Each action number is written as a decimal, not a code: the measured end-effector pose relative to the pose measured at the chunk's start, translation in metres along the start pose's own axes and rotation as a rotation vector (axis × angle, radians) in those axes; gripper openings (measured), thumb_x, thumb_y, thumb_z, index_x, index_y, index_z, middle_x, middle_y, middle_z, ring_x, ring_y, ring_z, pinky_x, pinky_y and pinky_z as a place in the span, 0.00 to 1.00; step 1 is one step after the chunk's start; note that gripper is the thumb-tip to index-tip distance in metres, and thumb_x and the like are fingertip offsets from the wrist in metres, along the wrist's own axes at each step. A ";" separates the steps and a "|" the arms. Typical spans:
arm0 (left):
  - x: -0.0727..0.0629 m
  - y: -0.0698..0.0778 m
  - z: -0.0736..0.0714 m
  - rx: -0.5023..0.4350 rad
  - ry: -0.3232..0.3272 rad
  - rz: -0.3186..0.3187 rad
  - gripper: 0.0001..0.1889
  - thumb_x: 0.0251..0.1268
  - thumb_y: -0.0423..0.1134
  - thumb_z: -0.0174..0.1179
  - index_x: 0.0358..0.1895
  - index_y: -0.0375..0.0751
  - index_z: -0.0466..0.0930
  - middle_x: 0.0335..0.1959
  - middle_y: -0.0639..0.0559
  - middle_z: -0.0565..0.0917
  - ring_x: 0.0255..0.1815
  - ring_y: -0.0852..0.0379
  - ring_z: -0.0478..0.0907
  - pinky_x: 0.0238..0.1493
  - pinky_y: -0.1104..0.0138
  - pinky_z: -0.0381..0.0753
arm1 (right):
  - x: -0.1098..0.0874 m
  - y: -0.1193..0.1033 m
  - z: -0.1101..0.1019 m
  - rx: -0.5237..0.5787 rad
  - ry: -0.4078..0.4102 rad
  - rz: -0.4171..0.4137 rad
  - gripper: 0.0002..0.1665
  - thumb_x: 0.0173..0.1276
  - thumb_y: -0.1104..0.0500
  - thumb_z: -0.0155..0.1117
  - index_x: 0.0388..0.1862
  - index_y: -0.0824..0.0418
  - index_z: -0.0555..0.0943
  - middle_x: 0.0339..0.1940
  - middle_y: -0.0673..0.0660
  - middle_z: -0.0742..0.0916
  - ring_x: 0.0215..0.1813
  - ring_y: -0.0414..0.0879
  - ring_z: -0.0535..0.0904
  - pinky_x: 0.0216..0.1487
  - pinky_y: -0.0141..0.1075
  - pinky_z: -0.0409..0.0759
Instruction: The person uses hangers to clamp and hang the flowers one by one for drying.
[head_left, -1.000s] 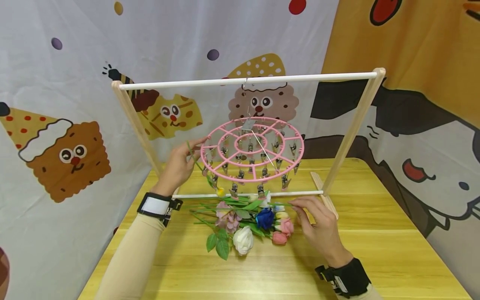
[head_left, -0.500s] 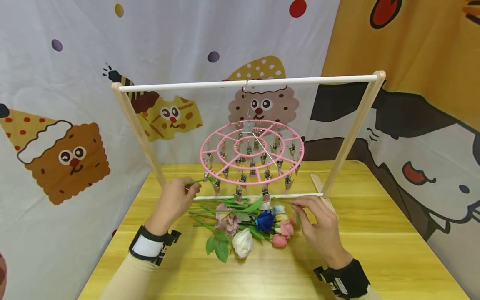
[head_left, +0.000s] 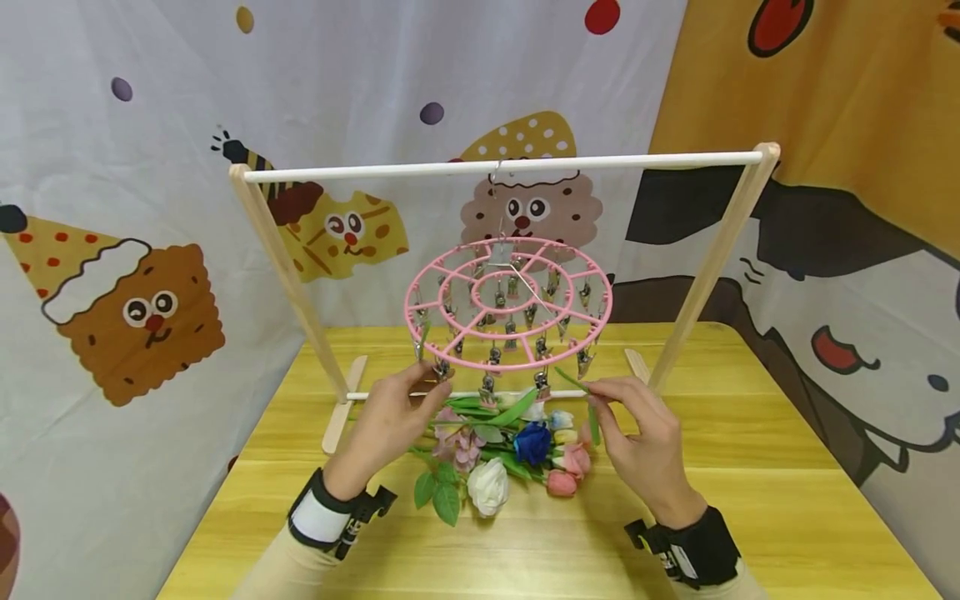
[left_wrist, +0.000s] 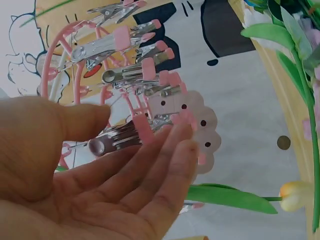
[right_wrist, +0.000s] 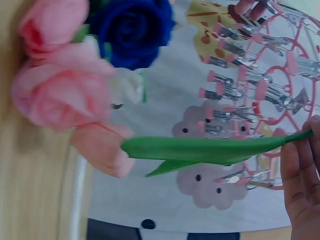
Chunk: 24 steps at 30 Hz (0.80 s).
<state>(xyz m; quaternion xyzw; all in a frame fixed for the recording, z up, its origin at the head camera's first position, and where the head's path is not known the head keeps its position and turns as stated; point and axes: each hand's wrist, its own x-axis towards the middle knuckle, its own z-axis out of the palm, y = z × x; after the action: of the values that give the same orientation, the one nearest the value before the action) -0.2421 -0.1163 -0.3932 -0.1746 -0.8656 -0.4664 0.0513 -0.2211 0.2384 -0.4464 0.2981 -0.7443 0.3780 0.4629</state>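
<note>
A pink round clip hanger point(head_left: 510, 333) with several metal clips hangs from a white rail point(head_left: 585, 162). My left hand point(head_left: 390, 417) is at its left front edge. In the left wrist view, my thumb stands apart from the extended fingers, with a pink-tipped clip point(left_wrist: 117, 140) between them; whether they touch it I cannot tell. Behind those fingers hangs a yellow tulip point(left_wrist: 295, 195), its upper stem hidden. My right hand point(head_left: 641, 442), front right of the hanger, pinches the stem of a pale pink tulip point(right_wrist: 102, 150). That bloom points down, its green leaf point(right_wrist: 205, 149) below my fingertips.
Artificial flowers lie on the wooden table point(head_left: 780, 517) under the hanger, among them a blue rose point(head_left: 532, 443), a white rose point(head_left: 487, 487) and pink blooms point(head_left: 573, 458). Wooden posts point(head_left: 288, 283) frame the hanger, and a low white bar runs behind the flowers. A printed curtain point(head_left: 337, 92) stands behind.
My left hand dropped back from the hanger's left side with a green stem, then moved right to the front-left clips. My right hand stays nearly in place, the stem in its fingers tilting slightly.
</note>
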 end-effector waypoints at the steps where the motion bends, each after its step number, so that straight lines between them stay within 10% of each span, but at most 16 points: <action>1: 0.001 0.001 0.001 -0.008 0.014 0.010 0.19 0.93 0.42 0.65 0.75 0.40 0.87 0.63 0.40 0.95 0.64 0.42 0.95 0.67 0.51 0.96 | 0.003 -0.001 0.000 0.006 0.000 -0.001 0.27 0.60 0.84 0.81 0.56 0.67 0.94 0.48 0.62 0.96 0.47 0.55 0.93 0.67 0.19 0.84; 12: 0.002 0.002 0.009 -0.036 0.079 0.120 0.16 0.95 0.41 0.60 0.70 0.42 0.91 0.59 0.44 0.98 0.56 0.46 0.97 0.53 0.55 0.97 | 0.033 -0.022 -0.007 0.014 -0.019 0.091 0.26 0.61 0.82 0.83 0.55 0.62 0.95 0.48 0.58 0.97 0.48 0.40 0.91 0.60 0.19 0.87; 24: 0.003 0.004 0.012 -0.105 0.049 0.085 0.14 0.95 0.40 0.60 0.63 0.41 0.93 0.56 0.45 0.97 0.56 0.48 0.95 0.55 0.62 0.95 | 0.035 -0.049 -0.013 0.171 -0.110 0.276 0.21 0.67 0.84 0.79 0.51 0.65 0.93 0.46 0.60 0.95 0.51 0.34 0.91 0.53 0.23 0.91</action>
<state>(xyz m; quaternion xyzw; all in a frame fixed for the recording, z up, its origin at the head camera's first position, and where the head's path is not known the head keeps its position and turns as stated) -0.2427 -0.1036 -0.3953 -0.2022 -0.8303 -0.5126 0.0832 -0.1901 0.2198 -0.3970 0.2518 -0.7675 0.4829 0.3381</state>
